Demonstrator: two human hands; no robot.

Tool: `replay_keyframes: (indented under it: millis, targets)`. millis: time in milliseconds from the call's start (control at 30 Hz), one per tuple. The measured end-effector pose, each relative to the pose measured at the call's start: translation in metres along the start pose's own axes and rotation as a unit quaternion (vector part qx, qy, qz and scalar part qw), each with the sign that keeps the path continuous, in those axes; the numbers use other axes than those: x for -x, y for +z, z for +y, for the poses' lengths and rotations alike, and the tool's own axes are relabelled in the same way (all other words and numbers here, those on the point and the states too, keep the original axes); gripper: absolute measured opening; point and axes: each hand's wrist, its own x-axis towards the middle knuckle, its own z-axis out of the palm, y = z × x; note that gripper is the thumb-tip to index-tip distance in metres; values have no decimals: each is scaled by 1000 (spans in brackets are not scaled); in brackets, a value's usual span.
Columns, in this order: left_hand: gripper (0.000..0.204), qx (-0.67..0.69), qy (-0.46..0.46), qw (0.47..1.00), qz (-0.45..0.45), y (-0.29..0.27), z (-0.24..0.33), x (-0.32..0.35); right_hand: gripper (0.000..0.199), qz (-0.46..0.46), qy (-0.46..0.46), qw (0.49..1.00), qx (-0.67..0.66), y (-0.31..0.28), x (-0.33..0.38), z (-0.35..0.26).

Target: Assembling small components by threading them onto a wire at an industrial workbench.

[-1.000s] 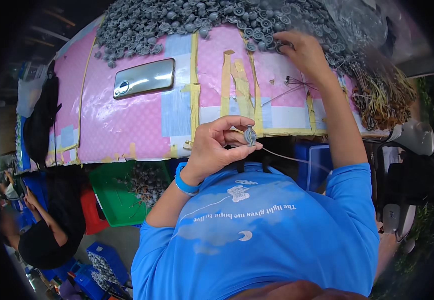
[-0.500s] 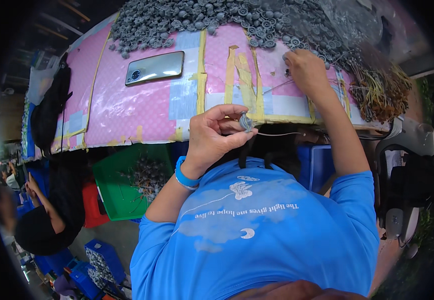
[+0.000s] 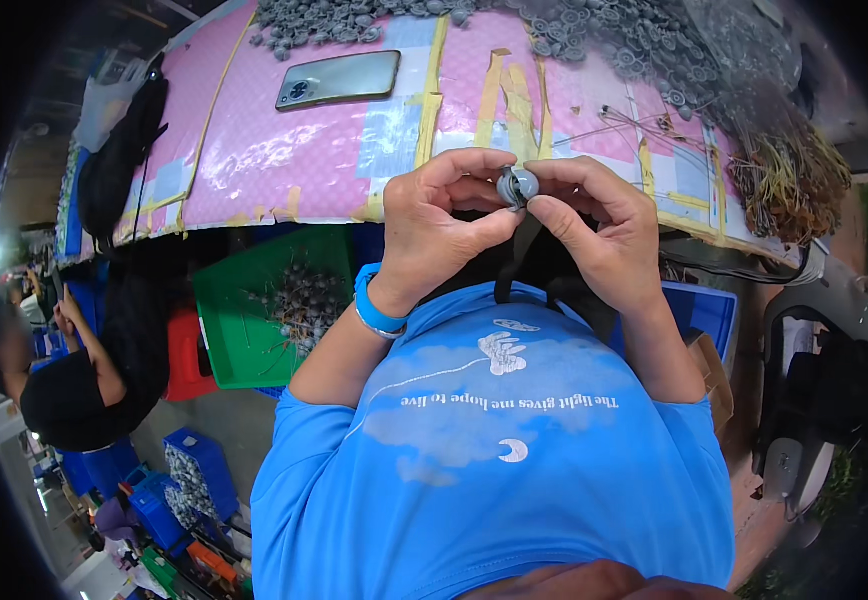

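Pink sheeting, patched with pale blue pieces and yellow tape, covers the desk (image 3: 254, 150), which bows across the upper half of the frame in a cluttered room. Loose grey parts (image 3: 564, 35) heap along the top, a clear plastic bag (image 3: 754, 55) partly veiling them at upper right. A phone (image 3: 344, 78) lies back up, left of upper centre; thin brown and yellow wires (image 3: 794, 190) bunch at the desk's right end. Below, a green crate (image 3: 219, 350) holds stemmed grey pieces (image 3: 309, 305), and the right forearm crosses a blue crate (image 3: 709, 308). Another person (image 3: 69, 390) is at far left. Just above centre, the left hand (image 3: 442, 212) and right hand (image 3: 604, 220) come together, fingertips pinching one small rounded grey piece (image 3: 522, 184), partly hidden by them.
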Motion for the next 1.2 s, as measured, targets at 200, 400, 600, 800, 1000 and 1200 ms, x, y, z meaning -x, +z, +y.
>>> replay_keyframes:
  millis: [200,400,600,800,1000,1200]
  targets:
    - [39,-172,46,984,-5,6,-5,2,20,-19,46,999,13,-7,7,3]
    - [36,-293,179,939,-9,11,-3,-6,17,12,97,995,10,-4,3,8]
    - [45,-80,97,991,-35,17,-7,-9,23,-29,69,978,-195,-23,-3,25]
    - [46,-49,51,995,-75,21,-7,-5,35,-91,80,913,-390,-17,3,44]
    - [55,-75,7,997,-27,31,4,0,36,-57,88,891,-442,-10,1,39]
    - [46,-20,19,999,34,31,1,1,25,29,83,916,-391,14,0,37]
